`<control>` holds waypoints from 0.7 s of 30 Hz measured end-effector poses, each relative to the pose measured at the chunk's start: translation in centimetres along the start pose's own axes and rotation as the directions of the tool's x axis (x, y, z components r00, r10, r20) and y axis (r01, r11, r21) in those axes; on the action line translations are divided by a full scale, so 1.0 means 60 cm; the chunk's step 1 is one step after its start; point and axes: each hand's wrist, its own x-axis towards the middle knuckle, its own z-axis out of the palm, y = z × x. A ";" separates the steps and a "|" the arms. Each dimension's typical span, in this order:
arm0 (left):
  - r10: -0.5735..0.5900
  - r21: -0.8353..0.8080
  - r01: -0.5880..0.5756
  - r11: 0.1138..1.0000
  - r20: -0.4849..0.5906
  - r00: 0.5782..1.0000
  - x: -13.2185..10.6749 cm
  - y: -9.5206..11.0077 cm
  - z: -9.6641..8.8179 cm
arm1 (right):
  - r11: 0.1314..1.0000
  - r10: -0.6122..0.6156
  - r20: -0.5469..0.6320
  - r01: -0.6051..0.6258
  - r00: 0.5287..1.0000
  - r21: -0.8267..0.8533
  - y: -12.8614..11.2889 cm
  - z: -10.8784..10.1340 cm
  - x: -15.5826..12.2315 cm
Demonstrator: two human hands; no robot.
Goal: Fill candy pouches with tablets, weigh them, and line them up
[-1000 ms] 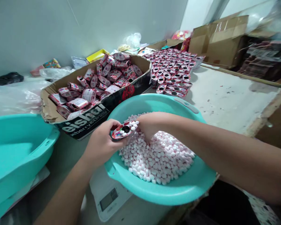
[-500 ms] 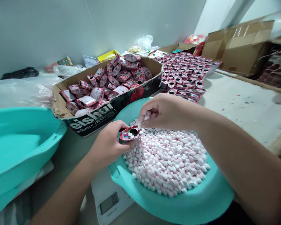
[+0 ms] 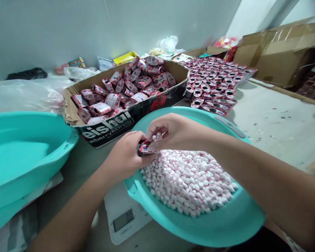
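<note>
My left hand [image 3: 124, 155] grips a small red printed candy container [image 3: 146, 147] over the near-left rim of a teal basin [image 3: 225, 227]. My right hand [image 3: 173, 132] is cupped right above the container's opening, fingers closed around a few pink-white candies [image 3: 157, 136]. The basin holds a heap of the same pink-white candy tablets [image 3: 191, 182]. Under the basin's front edge sits a white digital scale [image 3: 122, 218].
A cardboard box [image 3: 112, 127] full of red containers stands behind my hands. Rows of upright open containers [image 3: 212, 84] fill the table further right. A second teal basin [image 3: 23, 154] lies at left. Cardboard boxes [image 3: 275, 52] and plastic bags [image 3: 21, 94] line the back.
My right hand came up out of the candy heap with some candies and moved onto the container held by my left hand. The view shifted slightly right.
</note>
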 end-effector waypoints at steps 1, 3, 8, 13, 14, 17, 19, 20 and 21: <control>-0.007 -0.009 0.007 1.000 0.000 1.000 0.000 -0.001 0.001 | 0.999 0.013 0.002 -0.014 1.000 0.047 -0.001 -0.002 -0.001; -0.024 -0.026 0.023 0.999 -0.018 1.000 -0.002 -0.002 0.002 | 0.997 0.030 -0.034 -0.028 0.999 0.067 -0.004 -0.010 -0.006; -0.046 -0.047 0.045 0.998 -0.035 0.998 -0.002 -0.003 0.002 | 0.994 -0.071 -0.151 0.057 0.986 -0.096 -0.012 -0.040 -0.020; -0.003 -0.033 0.002 0.999 -0.036 0.999 0.000 0.000 0.000 | 0.886 0.016 -0.164 -0.090 0.986 -0.455 0.012 -0.067 -0.026; 0.000 -0.036 -0.001 0.999 -0.037 0.999 0.000 0.000 0.001 | 0.831 0.117 -0.142 -0.175 0.983 -0.527 0.020 -0.069 -0.026; -0.005 -0.040 0.003 0.999 -0.037 0.999 -0.002 0.001 0.002 | 0.598 0.462 -0.057 -0.359 0.885 -0.717 0.038 -0.057 -0.023; -0.007 -0.038 0.006 0.999 -0.029 1.000 -0.002 0.000 0.002 | 0.541 0.570 0.034 -0.344 0.821 -0.768 0.040 -0.032 -0.019; -0.003 -0.036 0.002 0.999 -0.020 1.000 -0.002 0.000 0.002 | 0.580 0.550 0.073 -0.318 0.832 -0.750 0.039 -0.017 -0.017; 0.003 -0.033 -0.003 0.999 -0.010 1.000 -0.002 0.000 0.002 | 0.623 0.514 0.097 -0.293 0.852 -0.726 0.036 -0.003 -0.015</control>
